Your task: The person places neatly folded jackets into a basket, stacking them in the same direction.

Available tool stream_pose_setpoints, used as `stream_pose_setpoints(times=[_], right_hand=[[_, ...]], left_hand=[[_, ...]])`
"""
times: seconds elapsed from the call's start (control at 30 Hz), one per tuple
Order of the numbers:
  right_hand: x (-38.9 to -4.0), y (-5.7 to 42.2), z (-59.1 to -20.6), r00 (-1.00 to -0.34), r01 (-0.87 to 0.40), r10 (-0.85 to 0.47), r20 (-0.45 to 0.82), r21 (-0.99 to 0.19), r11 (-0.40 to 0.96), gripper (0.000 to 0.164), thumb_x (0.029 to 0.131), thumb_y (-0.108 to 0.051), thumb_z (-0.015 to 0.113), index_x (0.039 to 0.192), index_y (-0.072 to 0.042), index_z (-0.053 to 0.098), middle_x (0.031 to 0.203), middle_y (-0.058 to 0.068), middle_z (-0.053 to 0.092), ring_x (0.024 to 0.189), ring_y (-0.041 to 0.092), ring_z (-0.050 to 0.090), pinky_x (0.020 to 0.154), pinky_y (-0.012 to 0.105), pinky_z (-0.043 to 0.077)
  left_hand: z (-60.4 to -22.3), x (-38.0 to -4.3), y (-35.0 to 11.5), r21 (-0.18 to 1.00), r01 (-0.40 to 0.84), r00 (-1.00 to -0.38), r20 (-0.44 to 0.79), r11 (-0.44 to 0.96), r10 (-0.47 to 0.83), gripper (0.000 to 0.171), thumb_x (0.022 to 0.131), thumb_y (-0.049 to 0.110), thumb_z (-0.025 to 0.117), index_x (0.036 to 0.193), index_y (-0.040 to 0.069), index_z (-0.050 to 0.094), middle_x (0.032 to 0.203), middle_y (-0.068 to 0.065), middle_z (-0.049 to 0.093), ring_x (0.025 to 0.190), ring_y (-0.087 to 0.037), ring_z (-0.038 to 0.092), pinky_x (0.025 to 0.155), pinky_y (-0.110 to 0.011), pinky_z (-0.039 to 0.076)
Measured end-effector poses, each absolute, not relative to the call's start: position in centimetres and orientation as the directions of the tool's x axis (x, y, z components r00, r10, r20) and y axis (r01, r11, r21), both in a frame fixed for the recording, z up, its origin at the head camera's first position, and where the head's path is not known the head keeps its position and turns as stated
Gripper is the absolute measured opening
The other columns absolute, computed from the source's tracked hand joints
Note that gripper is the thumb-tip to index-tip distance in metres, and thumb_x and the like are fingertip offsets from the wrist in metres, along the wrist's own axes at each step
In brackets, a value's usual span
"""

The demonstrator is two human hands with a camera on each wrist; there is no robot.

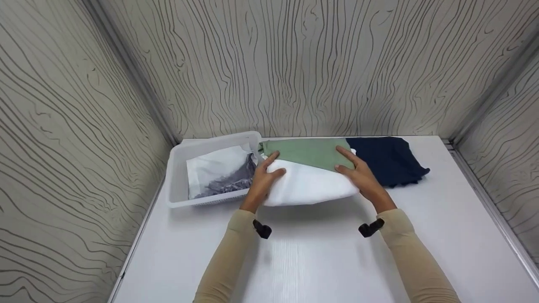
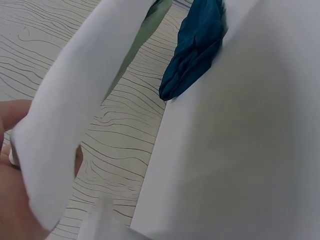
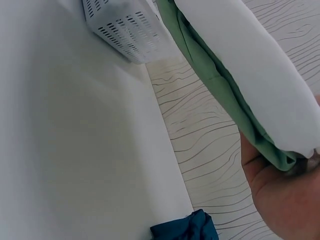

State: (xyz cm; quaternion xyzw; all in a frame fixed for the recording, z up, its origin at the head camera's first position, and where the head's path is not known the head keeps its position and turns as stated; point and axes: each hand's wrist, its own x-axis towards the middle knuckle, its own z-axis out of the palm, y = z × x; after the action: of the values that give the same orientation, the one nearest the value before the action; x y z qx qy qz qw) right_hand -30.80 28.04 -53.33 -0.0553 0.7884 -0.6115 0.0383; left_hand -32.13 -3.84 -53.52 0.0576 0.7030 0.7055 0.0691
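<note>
Left grip [image 1: 262,181] and right grip [image 1: 365,179] hold green-and-white fabric [image 1: 311,183] above table [image 1: 313,261]

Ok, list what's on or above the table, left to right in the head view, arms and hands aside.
White plastic basket holding grey-and-white printed fabric → folded green-and-white fabric → navy fabric.

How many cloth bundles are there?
3: green-and-white fabric bundle, held by left hand and right hand; navy fabric bundle on white table; white-grey fabric bundle in white plastic basket. More may be hidden.
</note>
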Motion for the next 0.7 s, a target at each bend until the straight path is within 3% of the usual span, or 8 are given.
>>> stream_pose_setpoints(times=[0.2, 0.7], right_hand=[[-31.5, 26.9, -53.1, -0.989, -0.044, -0.149, 0.008, -0.969, 0.241, 0.07, 0.107, -0.02, 0.066, 0.169, -0.016, 0.033, 0.179, 0.008, 0.021, 0.168, 0.034, 0.004, 0.132, 0.064, 0.009], [-33.3, 24.0, -52.4, -0.987, -0.04, -0.164, -0.001, -0.969, 0.244, 0.068, 0.107, -0.02, 0.066, 0.168, -0.017, 0.037, 0.179, 0.011, 0.018, 0.167, 0.036, 0.008, 0.133, 0.061, 0.011]], left_hand=[[-53.2, -32.5, -4.9, 1.0, -0.003, -0.989, -0.006, 0.019, 0.147, 0.068, 0.097, 0.011, 0.074, 0.161, 0.016, 0.05, 0.173, -0.01, 0.038, 0.163, -0.034, 0.027, 0.129, -0.054, 0.032], [-52.5, -33.3, -8.0, 0.999, -0.045, -0.992, -0.046, 0.012, 0.121, 0.07, 0.097, 0.014, 0.076, 0.161, 0.02, 0.049, 0.176, -0.008, 0.031, 0.165, -0.033, 0.022, 0.13, -0.053, 0.03]])
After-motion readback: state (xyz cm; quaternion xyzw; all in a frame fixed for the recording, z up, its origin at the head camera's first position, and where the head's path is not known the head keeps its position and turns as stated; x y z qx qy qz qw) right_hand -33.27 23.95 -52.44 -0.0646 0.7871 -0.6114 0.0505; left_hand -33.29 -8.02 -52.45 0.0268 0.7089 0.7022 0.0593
